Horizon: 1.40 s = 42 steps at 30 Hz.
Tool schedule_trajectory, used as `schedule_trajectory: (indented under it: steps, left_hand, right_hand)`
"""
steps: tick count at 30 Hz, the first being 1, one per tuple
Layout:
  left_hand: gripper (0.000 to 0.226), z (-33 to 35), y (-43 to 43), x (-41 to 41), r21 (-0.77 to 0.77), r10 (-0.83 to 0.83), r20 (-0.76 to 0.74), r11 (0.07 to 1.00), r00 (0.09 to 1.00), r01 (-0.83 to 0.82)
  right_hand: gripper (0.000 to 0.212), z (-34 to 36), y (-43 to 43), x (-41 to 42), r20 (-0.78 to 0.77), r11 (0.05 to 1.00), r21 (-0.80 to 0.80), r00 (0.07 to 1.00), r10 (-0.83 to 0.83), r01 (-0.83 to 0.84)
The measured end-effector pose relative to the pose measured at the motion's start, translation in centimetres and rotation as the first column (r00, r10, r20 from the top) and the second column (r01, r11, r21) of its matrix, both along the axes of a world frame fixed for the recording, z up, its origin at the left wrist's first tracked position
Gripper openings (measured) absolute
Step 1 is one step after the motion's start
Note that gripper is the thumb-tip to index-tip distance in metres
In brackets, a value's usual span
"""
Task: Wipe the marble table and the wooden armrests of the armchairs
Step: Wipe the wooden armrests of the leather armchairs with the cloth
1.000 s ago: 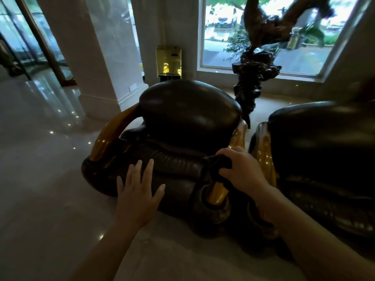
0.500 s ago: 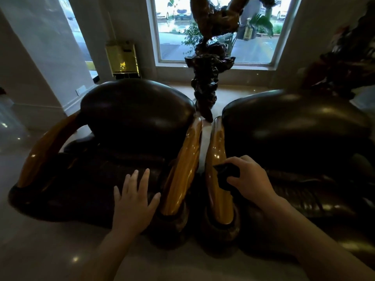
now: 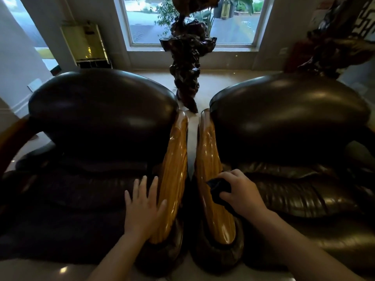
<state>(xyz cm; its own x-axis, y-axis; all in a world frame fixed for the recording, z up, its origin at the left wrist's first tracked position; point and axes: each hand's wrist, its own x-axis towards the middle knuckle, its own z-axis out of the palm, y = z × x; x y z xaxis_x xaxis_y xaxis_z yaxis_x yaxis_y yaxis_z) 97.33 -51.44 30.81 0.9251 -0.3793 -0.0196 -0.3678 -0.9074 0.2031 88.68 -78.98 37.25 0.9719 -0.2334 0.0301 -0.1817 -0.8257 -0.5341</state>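
Note:
Two dark leather armchairs stand side by side, the left armchair (image 3: 97,118) and the right armchair (image 3: 290,122). Between them run two glossy golden wooden armrests: the left chair's armrest (image 3: 176,175) and the right chair's armrest (image 3: 211,163). My right hand (image 3: 241,191) is shut on a dark cloth (image 3: 218,188) and presses it against the inner side of the right chair's armrest. My left hand (image 3: 142,207) lies flat with fingers spread on the left chair's seat cushion, its thumb edge touching that chair's armrest. No marble table shows.
A tall dark carved wood sculpture (image 3: 187,63) stands behind the gap between the chairs, before a window (image 3: 188,19). Another dark carving (image 3: 334,45) is at the back right. A gold-coloured box (image 3: 85,45) sits against the back left wall. Polished floor (image 3: 60,269) lies below.
The view has swung right and closer, so both chairs are now centred. My right hand with the cloth went from the left chair's armrest to the right chair's armrest. My left hand stays flat.

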Motion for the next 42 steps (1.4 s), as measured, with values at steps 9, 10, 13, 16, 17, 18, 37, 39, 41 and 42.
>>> schedule_trajectory:
  steps: [9,10,13,16,17,18,37,39,41,42]
  left_hand:
    - [0.075,-9.9,-4.0,11.0,0.031,-0.171,-0.099,0.984,0.980,0.175]
    - [0.075,-11.2,-4.7,11.9,0.023,-0.182,-0.103,0.982,0.978,0.185]
    - [0.073,-15.1,-6.8,14.6,-0.003,-0.178,-0.091,0.984,0.980,0.179]
    - [0.073,-19.1,-9.0,17.2,-0.014,-0.137,-0.084,0.991,0.987,0.136]
    - [0.073,-20.5,-9.5,17.7,-0.006,-0.121,-0.090,0.993,0.989,0.121]
    - [0.076,-20.9,-9.5,17.8,0.007,-0.119,-0.094,0.993,0.988,0.120]
    - [0.073,-25.7,-9.8,17.5,-0.062,-0.052,0.062,0.997,0.997,0.056]
    - [0.071,-25.3,-10.6,17.9,-0.113,-0.022,0.041,0.993,0.999,0.027]
    - [0.070,-25.0,-11.3,18.4,-0.148,-0.001,0.047,0.989,0.999,0.008]
    - [0.069,-25.1,-11.6,18.6,-0.155,0.009,0.056,0.988,0.998,-0.001]
  right_hand:
    - [0.051,-11.2,-1.4,8.7,0.006,0.992,-0.007,0.992,-0.125,0.125]
    - [0.051,-12.7,-1.9,9.5,0.014,0.991,-0.008,0.991,-0.135,0.135]
    - [0.053,-16.9,-3.6,11.6,0.019,0.985,-0.008,0.985,-0.174,0.174]
    - [0.058,-21.5,-5.9,13.8,0.042,0.976,-0.004,0.976,-0.216,0.216]
    - [0.061,-23.1,-6.6,14.3,0.049,0.975,-0.011,0.974,-0.220,0.221]
    - [0.063,-23.8,-6.6,14.4,0.041,0.976,-0.021,0.976,-0.216,0.217]
    - [0.062,-29.8,-9.0,20.9,-0.006,0.941,-0.339,1.000,-0.016,0.013]
    - [0.064,-30.2,-9.5,19.1,-0.030,0.929,-0.359,0.997,0.078,-0.083]
    - [0.065,-30.0,-10.7,20.2,-0.042,0.934,-0.352,0.998,0.042,-0.054]
    - [0.066,-29.7,-11.0,21.6,-0.043,0.944,-0.331,0.999,-0.023,0.007]
